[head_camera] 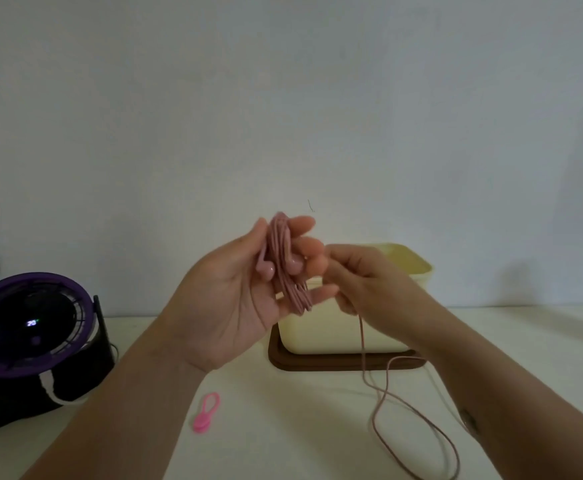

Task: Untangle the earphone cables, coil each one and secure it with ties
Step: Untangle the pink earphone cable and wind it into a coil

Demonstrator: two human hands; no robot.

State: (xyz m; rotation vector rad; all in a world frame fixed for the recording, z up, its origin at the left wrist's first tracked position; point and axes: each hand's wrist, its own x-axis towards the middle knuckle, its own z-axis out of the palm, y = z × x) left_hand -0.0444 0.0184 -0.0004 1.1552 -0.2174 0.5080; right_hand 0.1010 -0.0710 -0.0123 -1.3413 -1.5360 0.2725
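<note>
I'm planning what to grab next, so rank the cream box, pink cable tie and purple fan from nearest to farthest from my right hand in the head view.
1. Cream box, directly behind the right hand.
2. Pink cable tie, on the table, lower left.
3. Purple fan, at the far left.

A dusty-pink earphone cable (pixel 288 271) is held as a long upright bundle in the left grip (pixel 234 292), with two earbuds (pixel 295 266) lying against its middle. Its loose tail is pinched by the right grip (pixel 369 285) at 3 o'clock of the bundle and is hung down to the surface (pixel 283 427), looped toward 5 o'clock. A bright pink tie (pixel 207 412), a loop with a round end, is laid flat at 7 o'clock.
</note>
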